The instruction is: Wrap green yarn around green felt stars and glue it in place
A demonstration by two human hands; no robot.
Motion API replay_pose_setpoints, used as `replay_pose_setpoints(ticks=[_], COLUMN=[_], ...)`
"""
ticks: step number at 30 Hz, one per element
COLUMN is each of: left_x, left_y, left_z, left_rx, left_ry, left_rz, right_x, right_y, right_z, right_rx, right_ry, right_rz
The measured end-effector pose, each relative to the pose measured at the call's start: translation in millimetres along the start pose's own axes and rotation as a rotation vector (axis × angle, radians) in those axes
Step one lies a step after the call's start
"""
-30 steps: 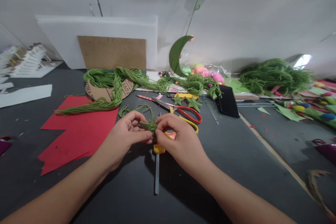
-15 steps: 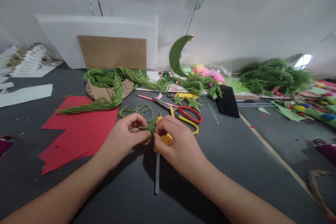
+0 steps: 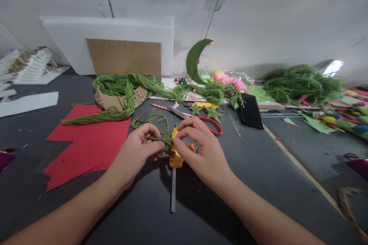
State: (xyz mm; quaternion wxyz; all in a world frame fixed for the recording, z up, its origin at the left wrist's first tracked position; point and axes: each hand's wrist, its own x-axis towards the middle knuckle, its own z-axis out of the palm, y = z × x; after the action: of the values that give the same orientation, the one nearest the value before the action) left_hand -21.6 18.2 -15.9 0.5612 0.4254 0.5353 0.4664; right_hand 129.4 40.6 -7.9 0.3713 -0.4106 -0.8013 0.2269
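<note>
A small green yarn-wrapped star (image 3: 166, 141) is held up between my two hands. My left hand (image 3: 143, 147) pinches its left side with thumb and fingers. At its right edge, the thumb and forefinger of my right hand (image 3: 198, 145) close together on a tip or strand of it; the exact contact is too small to make out. Loose green yarn (image 3: 153, 119) curls on the table just behind the star. Below and behind my hands lies a yellow glue gun (image 3: 176, 159), a glue stick (image 3: 173, 191) poking out toward me.
Red-handled scissors (image 3: 214, 123) lie beyond my right hand, near two finished green stars (image 3: 213, 114) and a phone (image 3: 250, 111). Red paper (image 3: 86, 145) and a yarn skein (image 3: 130, 95) are on the left. A green crescent (image 3: 195, 61) stands at the back.
My right hand has shifted slightly right and up, its fingers lifting and spreading a little from the star's lower edge. My left hand stays nearly still with the star.
</note>
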Motion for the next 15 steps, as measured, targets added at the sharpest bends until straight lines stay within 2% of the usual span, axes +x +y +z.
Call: replay_pose_setpoints(ticks=[4,8,11,15], left_x=[0.5,0.2,0.5,1.2], left_y=[-1.8,-2.3,-4.0,-7.6], left_z=[-2.7,-2.5,-1.5,0.4], left_rx=[0.01,0.029,0.023,-0.028], left_ry=[0.024,0.041,0.033,0.013], left_rz=[0.016,0.023,0.035,0.054], right_x=[-3.2,-4.4,-3.3,-1.5], right_y=[-0.3,-0.7,-0.8,-1.0], right_z=[-0.9,2.0,4.7,6.6], right_rx=[-0.188,-0.26,-0.22,-0.077], right_ry=[0.003,0.026,0.045,0.044], right_rz=[-0.174,-0.214,-0.156,0.012])
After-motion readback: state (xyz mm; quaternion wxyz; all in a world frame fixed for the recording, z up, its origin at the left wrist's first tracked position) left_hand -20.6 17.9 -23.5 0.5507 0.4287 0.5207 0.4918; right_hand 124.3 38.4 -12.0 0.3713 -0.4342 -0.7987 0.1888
